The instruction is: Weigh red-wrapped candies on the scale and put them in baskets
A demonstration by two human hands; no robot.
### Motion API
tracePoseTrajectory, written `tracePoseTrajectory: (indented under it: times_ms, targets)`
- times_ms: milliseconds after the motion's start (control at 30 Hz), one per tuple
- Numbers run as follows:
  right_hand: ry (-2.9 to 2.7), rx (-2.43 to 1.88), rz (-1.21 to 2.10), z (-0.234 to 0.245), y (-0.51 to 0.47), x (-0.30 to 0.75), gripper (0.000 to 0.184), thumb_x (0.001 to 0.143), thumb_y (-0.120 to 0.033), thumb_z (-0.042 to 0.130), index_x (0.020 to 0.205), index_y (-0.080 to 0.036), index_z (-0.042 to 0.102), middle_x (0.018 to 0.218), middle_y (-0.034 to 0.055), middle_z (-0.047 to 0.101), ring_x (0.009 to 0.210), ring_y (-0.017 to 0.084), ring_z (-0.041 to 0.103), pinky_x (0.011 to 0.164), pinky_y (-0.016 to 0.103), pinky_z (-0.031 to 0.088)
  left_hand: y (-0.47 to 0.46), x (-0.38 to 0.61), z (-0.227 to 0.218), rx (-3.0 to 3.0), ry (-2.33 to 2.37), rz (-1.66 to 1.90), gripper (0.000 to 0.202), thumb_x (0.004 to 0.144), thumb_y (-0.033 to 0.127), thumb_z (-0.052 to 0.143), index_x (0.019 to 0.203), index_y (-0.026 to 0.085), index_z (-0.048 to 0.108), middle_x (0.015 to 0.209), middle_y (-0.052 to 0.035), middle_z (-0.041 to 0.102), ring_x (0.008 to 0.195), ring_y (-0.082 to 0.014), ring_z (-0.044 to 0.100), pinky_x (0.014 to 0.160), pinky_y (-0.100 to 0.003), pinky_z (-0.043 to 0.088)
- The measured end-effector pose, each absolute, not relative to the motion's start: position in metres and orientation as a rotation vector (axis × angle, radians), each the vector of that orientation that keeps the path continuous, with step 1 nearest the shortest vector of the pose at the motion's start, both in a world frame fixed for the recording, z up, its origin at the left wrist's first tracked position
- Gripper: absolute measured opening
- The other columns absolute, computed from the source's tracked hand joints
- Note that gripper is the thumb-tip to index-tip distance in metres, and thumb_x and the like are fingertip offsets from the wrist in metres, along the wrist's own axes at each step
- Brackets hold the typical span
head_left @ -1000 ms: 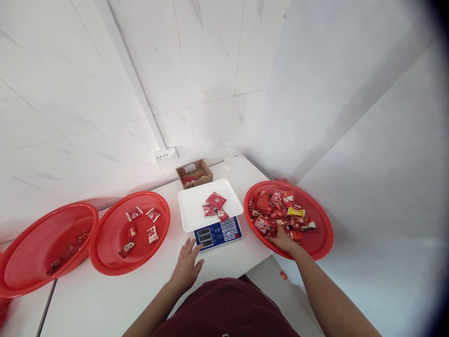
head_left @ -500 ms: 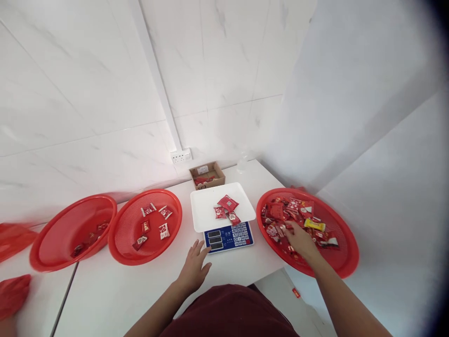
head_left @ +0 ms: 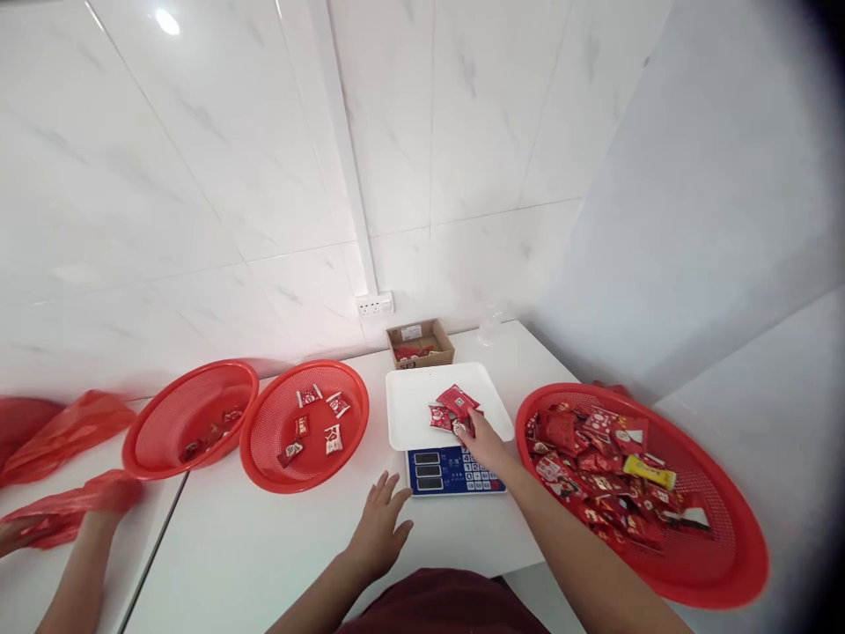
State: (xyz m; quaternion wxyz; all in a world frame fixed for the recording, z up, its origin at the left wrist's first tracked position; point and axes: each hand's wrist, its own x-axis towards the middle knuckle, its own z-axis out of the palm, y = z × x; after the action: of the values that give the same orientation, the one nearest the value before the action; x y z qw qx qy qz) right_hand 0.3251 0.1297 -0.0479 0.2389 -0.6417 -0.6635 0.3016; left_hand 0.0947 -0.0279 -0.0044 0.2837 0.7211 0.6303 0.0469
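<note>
A white tray (head_left: 413,385) tops a blue digital scale (head_left: 455,469) on the table. Several small red snack packets (head_left: 457,401) lie together toward the tray's right side. My right hand (head_left: 487,440) reaches over that side, fingers curled down onto a red packet at the pile's edge; the fingertips partly hide it. With fingers spread, my left hand (head_left: 379,526) hovers by the scale's front left corner and holds nothing. At right, a large red basket (head_left: 739,537) contains many mostly red packets and one yellow packet (head_left: 650,472).
Left of the scale stand two more red baskets (head_left: 360,387) (head_left: 135,440) with a few packets each. A cardboard box (head_left: 441,352) with red packets sits behind the tray. Another person's hands (head_left: 115,497) handle a red plastic bag (head_left: 66,506) at far left. A wall closes the right side.
My right hand has moved left from the large basket to the packets on the scale tray. My left hand stays open near the scale. The view has shifted left, showing another person's arms.
</note>
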Motion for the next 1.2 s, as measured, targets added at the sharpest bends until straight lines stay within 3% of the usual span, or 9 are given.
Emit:
tracePoseTrajectory:
  times_ms: [100, 233, 333, 467, 633, 833, 1067, 1200]
  targets:
    - [-1.867, -1.716, 0.848, -0.047, 0.132, 0.313, 0.058, 0.079, -0.033, 0.048, 0.134, -0.017, 0.042, 0.136, 0.0113, 0.050, 0.128, 0.024, 0.043, 0.108, 0.041, 0.033, -0.033, 0.091, -0.006, 1.905, 1.718, 0.132, 0.050, 0.081, 0.015, 0.052, 0.130, 0.025, 0.049, 0.150, -0.0077, 0.033, 0.141, -0.0281, 0.018, 0.113, -0.053, 0.021]
    - [-1.835, -1.788, 0.837, -0.044, 0.142, 0.305, 0.061, 0.080, -0.031, 0.047, 0.137, -0.012, 0.037, 0.145, 0.0171, 0.035, 0.138, 0.030, 0.027, 0.112, 0.048, 0.022, -0.034, 0.091, -0.006, 1.889, 1.744, 0.106, 0.050, 0.081, 0.015, 0.052, 0.130, 0.024, 0.050, 0.150, -0.0092, 0.032, 0.141, -0.0287, 0.017, 0.113, -0.052, 0.020]
    - [-1.837, -1.801, 0.892, -0.044, 0.146, 0.299, 0.060, 0.077, -0.032, 0.051, 0.132, -0.010, 0.044, 0.143, 0.0195, 0.037, 0.134, 0.031, 0.034, 0.109, 0.046, 0.029, -0.030, 0.093, -0.005, 1.906, 1.737, 0.105, 0.050, 0.081, 0.015, 0.052, 0.130, 0.024, 0.050, 0.150, -0.0092, 0.033, 0.141, -0.0286, 0.017, 0.113, -0.052, 0.020]
    - [-1.847, -1.744, 0.869, -0.039, 0.137, 0.311, 0.054, 0.079, -0.039, 0.050, 0.128, -0.017, 0.049, 0.142, 0.0144, 0.042, 0.134, 0.027, 0.036, 0.107, 0.041, 0.033, -0.023, 0.088, -0.008, 1.932, 1.759, 0.150, 0.050, 0.082, 0.016, 0.051, 0.131, 0.025, 0.048, 0.150, -0.0087, 0.033, 0.141, -0.0275, 0.018, 0.113, -0.052, 0.022]
    - [-1.723, -1.776, 0.664, -0.042, 0.107, 0.385, 0.052, 0.081, -0.040, 0.039, 0.123, -0.012, 0.050, 0.138, 0.0188, 0.045, 0.133, 0.030, 0.035, 0.110, 0.047, 0.027, -0.010, 0.070, -0.017, 1.954, 1.866, 0.214, 0.052, 0.084, 0.019, 0.049, 0.135, 0.025, 0.045, 0.151, -0.0096, 0.030, 0.142, -0.0284, 0.017, 0.112, -0.052, 0.021]
    - [-1.581, -1.912, 0.580, -0.087, 0.055, 0.452, 0.059, 0.075, -0.054, 0.041, 0.116, -0.014, 0.055, 0.127, 0.0198, 0.055, 0.123, 0.033, 0.046, 0.103, 0.051, 0.038, 0.025, 0.037, -0.018, 1.832, 2.069, 0.341, 0.055, 0.089, 0.035, 0.045, 0.140, 0.017, 0.037, 0.151, -0.0145, 0.028, 0.142, -0.0315, 0.015, 0.112, -0.053, 0.018]
    - [-1.613, -2.000, 0.730, -0.091, 0.029, 0.443, 0.064, 0.081, -0.056, 0.031, 0.122, -0.013, 0.053, 0.133, 0.0186, 0.053, 0.127, 0.030, 0.045, 0.105, 0.049, 0.036, 0.032, 0.007, -0.010, 1.500, 1.931, 0.396, 0.059, 0.092, 0.045, 0.039, 0.142, 0.014, 0.034, 0.140, -0.0168, 0.045, 0.129, -0.0276, 0.043, 0.106, -0.042, 0.034]
    - [-1.634, -2.098, 0.806, -0.087, 0.029, 0.444, 0.072, 0.080, -0.059, 0.026, 0.127, -0.010, 0.049, 0.136, 0.0193, 0.051, 0.127, 0.032, 0.045, 0.104, 0.049, 0.037, -0.002, -0.012, -0.021, 1.417, 1.991, 0.466, 0.062, 0.092, 0.047, 0.036, 0.145, 0.017, 0.027, 0.145, -0.0153, 0.039, 0.130, -0.0262, 0.043, 0.102, -0.040, 0.039]
